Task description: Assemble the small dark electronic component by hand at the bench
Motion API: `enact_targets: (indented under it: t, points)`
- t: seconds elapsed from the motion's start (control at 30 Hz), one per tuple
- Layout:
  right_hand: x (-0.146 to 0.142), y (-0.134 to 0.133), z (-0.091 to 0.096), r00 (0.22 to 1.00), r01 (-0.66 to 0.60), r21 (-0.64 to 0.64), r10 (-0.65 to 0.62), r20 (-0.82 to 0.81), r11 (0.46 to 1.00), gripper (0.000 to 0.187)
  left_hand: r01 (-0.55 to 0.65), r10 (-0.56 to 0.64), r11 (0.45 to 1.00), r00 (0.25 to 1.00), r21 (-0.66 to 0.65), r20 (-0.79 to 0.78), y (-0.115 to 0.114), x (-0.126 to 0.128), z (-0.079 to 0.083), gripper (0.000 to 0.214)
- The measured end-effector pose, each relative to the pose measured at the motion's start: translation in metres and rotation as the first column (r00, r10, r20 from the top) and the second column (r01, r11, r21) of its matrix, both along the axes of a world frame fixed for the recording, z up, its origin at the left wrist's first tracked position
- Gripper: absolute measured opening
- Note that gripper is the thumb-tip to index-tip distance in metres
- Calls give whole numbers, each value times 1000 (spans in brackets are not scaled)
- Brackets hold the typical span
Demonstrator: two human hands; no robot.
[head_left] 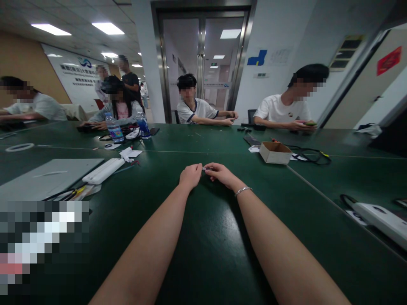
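Out over the green table (210,237), my two hands meet with both arms stretched forward. My left hand (190,176) is closed, its fingertips together at the inner side. Facing it, my right hand (221,174) is closed in a pinch, and its wrist wears a silvery bracelet (243,191). Between the fingertips of both hands shows a small, thin, silvery thing (205,169), too small to name. Most of it is hidden by the fingers.
A small open cardboard box (275,153) stands ahead to the right, beside black cables (313,157). White power strips (104,170) lie left and right. Water bottles (115,128) stand ahead left, near a grey board (47,178). Several people sit across the table.
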State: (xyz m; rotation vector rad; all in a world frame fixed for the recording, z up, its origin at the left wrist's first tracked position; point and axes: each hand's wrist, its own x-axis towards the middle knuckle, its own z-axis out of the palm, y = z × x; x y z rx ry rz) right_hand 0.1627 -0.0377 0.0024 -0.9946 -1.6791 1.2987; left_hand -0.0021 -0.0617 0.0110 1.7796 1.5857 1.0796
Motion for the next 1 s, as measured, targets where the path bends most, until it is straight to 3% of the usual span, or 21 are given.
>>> enact_targets:
  t: [0.4, 0.53, 0.73, 1.0]
  points:
    - [-1, -1, 2, 1000, 4, -24, -5, -14, 1000, 20, -2, 2, 1000, 989, 2, -148, -5, 1, 5, 36]
    - [-2, 1, 1, 1000, -8, -6, 8, 2, 1000, 18, -8, -2, 999, 970, -41, -241, -4, 2, 4, 49]
    - [-2, 2, -1, 1000, -3, -27, 2, -21, 1000, 18, 42, -17, 996, 960, 82, -281, -4, 3, 2, 49]
    - [-1, 0, 2, 1000, -4, -26, 3, -21, 1000, 18, 61, -37, 996, 955, 72, -293, -5, 2, 1, 55]
